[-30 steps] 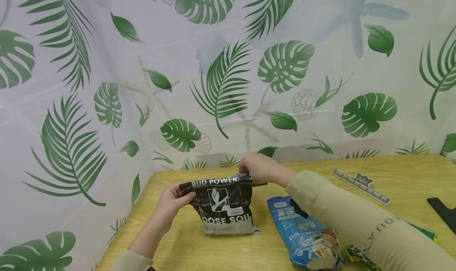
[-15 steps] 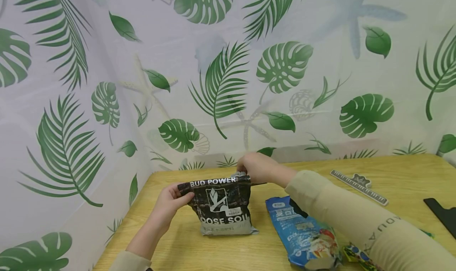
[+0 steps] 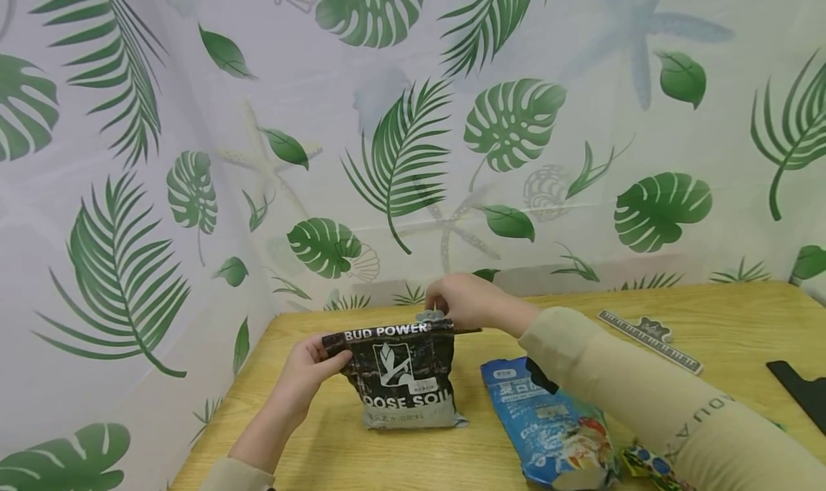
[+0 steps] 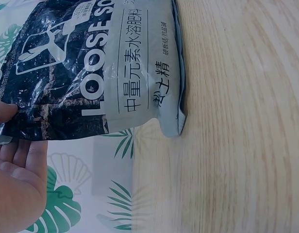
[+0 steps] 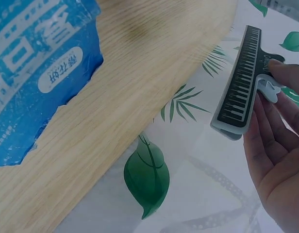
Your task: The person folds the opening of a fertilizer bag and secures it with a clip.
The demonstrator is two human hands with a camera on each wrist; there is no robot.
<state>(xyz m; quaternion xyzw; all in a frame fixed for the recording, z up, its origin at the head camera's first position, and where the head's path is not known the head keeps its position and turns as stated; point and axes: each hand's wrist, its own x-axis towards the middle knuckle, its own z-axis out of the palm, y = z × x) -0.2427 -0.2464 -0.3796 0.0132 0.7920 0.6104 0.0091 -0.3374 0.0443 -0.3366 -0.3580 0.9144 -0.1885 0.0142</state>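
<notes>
A black and grey "Loose Soil" bag point(image 3: 403, 376) stands upright on the table, its top edge folded over. My left hand point(image 3: 303, 373) pinches the top left corner, thumb in front; the left wrist view shows the thumb on the bag's dark face point(image 4: 67, 63) and fingers behind. Behind the bag's top right, my right hand point(image 3: 467, 301) holds a long piano-key bag clip point(image 5: 239, 80) by its handles, thumb on one side and fingers on the other. Only a bit of the clip shows in the head view, so whether its jaws grip the bag is hidden.
Right of the soil bag lies a blue bag point(image 3: 535, 419) with a torn bottom end, partly under the right sleeve. A colourful packet point(image 3: 652, 466) is beside it. Another piano-key clip point(image 3: 652, 340) and a black clip point(image 3: 800, 391) lie farther right. A leaf-print curtain point(image 3: 400, 247) backs the table.
My right hand has shifted slightly left along the bag's top, and more of the clip's grey handle shows. The left hand keeps its hold on the corner.
</notes>
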